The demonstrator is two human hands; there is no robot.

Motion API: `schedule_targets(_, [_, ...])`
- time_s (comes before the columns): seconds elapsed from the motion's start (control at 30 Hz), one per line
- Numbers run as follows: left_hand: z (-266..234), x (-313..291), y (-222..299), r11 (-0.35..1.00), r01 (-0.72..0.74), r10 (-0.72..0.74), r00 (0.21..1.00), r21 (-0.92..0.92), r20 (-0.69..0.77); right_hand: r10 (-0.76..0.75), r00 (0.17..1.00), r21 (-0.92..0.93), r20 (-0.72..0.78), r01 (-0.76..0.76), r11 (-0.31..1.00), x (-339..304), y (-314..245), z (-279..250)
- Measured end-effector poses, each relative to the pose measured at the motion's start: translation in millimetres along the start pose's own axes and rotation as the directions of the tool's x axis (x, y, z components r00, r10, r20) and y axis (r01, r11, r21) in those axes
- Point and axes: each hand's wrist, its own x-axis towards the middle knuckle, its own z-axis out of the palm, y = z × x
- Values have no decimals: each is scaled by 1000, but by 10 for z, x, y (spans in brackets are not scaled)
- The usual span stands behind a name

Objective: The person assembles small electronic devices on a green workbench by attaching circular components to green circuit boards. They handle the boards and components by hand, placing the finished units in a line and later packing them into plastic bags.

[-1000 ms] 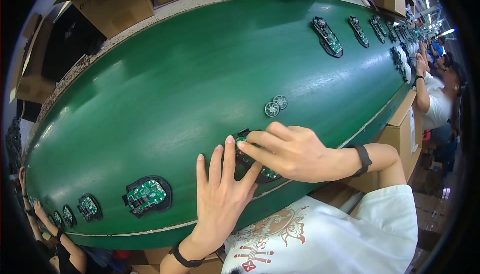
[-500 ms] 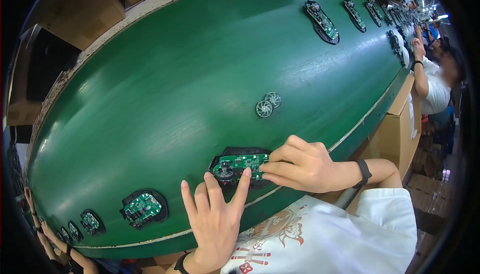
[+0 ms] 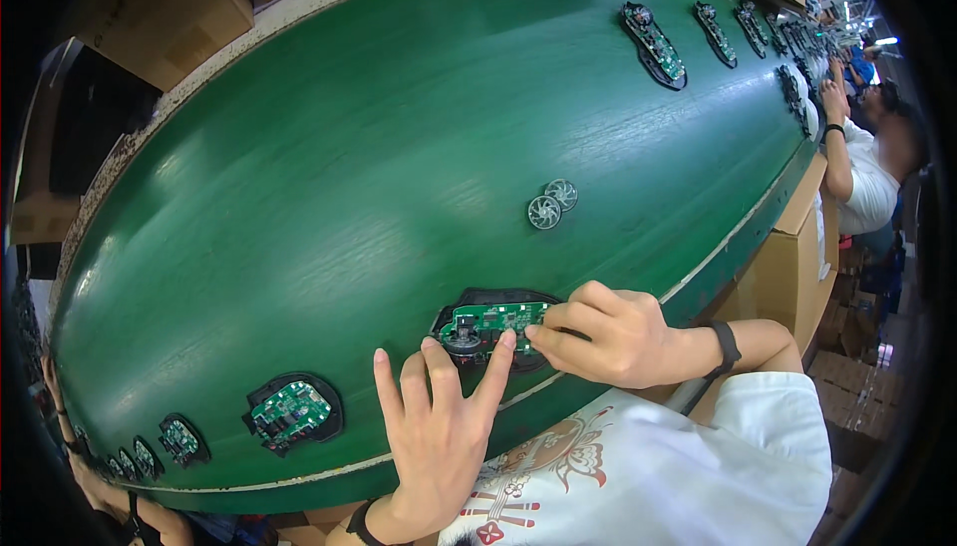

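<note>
A green circuit board (image 3: 506, 318) lies in a black, mouse-shaped plastic base (image 3: 481, 296) near the belt's front edge. A small scroll wheel (image 3: 465, 335) sits upright at the board's left end. My left hand (image 3: 437, 436) is open with its fingers spread; one fingertip presses on the lower middle of the board, and another touches near the wheel. My right hand (image 3: 616, 337) is closed in a pinch over the board's right end. Whatever lies between its fingertips is hidden.
Two clear spoked wheels (image 3: 544, 212) lie overlapping on the green belt (image 3: 329, 197). Similar board assemblies rest at front left (image 3: 293, 413) and far right (image 3: 654, 45). Cardboard boxes (image 3: 783, 257) stand beside the belt. A co-worker (image 3: 862, 162) works at the far right, and other hands show at far left.
The base with its board has shifted slightly right, and both my hands have gone with it. The spoked wheels and other assemblies also appear a little further right.
</note>
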Motion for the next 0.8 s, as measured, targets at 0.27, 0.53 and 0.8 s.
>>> schedule_targets(0.27, [30, 4, 17, 1000, -8, 6, 999, -21, -52, -193, 963, -280, 189, 242, 929, -54, -100, -250])
schedule_targets(0.53, [-554, -144, -228, 982, 158, -158, 987, -103, 12, -270, 947, -378, 174, 318, 870, -207, 23, -96])
schedule_targets(0.8, [-491, -659, -466, 919, 386, -385, 923, 77, -21, -184, 969, -402, 166, 237, 884, 587, 280, 136])
